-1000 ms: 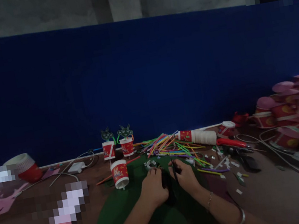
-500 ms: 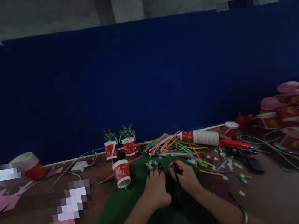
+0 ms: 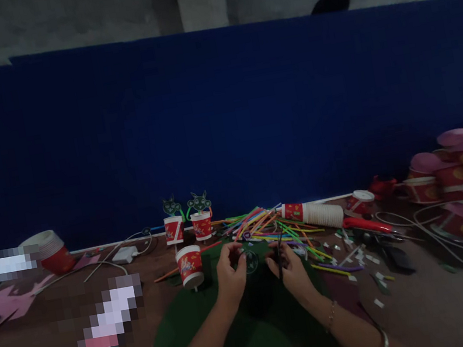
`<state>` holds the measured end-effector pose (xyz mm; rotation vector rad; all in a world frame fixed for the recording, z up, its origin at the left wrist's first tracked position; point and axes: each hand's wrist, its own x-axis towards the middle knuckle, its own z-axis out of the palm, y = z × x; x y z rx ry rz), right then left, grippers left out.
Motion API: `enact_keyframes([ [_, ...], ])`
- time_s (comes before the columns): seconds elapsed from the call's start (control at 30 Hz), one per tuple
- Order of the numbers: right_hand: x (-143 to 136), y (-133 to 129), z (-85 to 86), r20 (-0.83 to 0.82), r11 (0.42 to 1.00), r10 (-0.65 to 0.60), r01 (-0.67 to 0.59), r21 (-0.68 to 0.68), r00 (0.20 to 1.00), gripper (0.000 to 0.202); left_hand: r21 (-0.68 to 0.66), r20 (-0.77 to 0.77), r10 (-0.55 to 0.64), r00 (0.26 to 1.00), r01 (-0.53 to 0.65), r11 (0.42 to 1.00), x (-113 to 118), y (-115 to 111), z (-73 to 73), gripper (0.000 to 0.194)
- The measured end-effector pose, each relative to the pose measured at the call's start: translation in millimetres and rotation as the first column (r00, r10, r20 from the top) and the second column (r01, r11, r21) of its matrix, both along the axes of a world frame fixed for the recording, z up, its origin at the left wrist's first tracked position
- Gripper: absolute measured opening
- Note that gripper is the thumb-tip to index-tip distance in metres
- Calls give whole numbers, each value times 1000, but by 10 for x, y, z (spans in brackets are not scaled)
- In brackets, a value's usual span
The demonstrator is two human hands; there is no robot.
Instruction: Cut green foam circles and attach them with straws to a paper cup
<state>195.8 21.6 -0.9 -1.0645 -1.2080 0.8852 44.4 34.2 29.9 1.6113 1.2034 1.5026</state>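
Two bare hands are raised over a curved green sheet on a brown bench: the left hand holds a small dark disc with pale markings between thumb and fingers, while the right hand grips a slim dark tool, apparently scissors, just beside it. Beyond lies a pile of coloured strips, with a red paper cup nearer, to the left
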Motion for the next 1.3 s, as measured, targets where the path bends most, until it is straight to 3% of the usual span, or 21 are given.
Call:
enact_keyframes([
  [0.1,-15,9,14,-142,997,75,-76,-2,987,37,-62,121,-31,992,39,997,24,-3,-25,21],
  [0.23,-22,-17,48,-198,993,107,-116,-36,974,33,-122,161,-76,984,96,988,71,-19,-70,23],
  [0.47,12,12,-1,-246,999,39,-46,-24,969,38,-183,121,-168,978,188,965,53,25,-164,18],
  [0.7,5,44,-77,-192,997,66,-70,-12,979,34,-323,248,-182,952,258,911,64,33,-195,27],
  [0.87,-9,26,-78,-173,994,101,-105,-16,980,33,-345,303,-162,939,266,900,79,-6,-155,32],
  [1.1,-31,-63,9,38,933,347,-341,-113,937,33,-313,439,-34,898,188,931,37,-9,-65,27],
  [1.3,-68,-117,63,85,904,408,-389,-179,909,29,-342,490,-53,870,248,906,33,-14,-61,27],
])
